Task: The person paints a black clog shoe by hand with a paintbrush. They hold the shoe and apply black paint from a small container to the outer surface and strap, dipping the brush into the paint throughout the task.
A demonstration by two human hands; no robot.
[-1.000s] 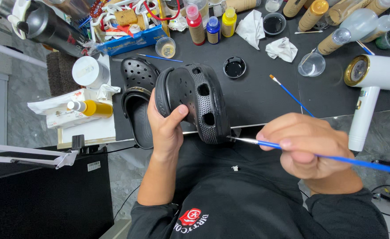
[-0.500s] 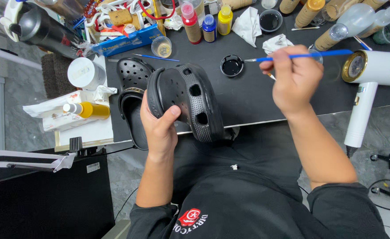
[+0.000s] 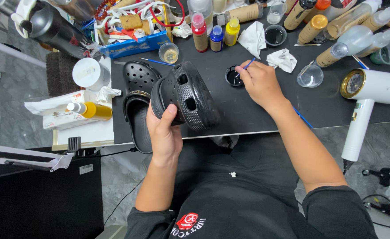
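Observation:
My left hand [image 3: 164,132] grips a black perforated clog [image 3: 190,99] and holds it up over the front edge of the black table mat [image 3: 248,110]. A second black clog [image 3: 138,104] lies flat on the mat just left of it. My right hand [image 3: 258,82] pinches a thin blue paintbrush [image 3: 248,65], whose tip dips into a small round dish of black paint [image 3: 233,76] on the mat.
Paint bottles [image 3: 216,35], plastic cups [image 3: 310,76], crumpled tissues [image 3: 282,59] and another blue brush [image 3: 302,117] lie along the back and right. A white hair dryer [image 3: 366,95] rests at the right edge. A white tub [image 3: 88,73] and yellow bottle [image 3: 93,110] sit left.
My right hand has carried the brush away from the clog, forward over the mat, and lowered its tip into the black paint dish. The left hand keeps the clog held up.

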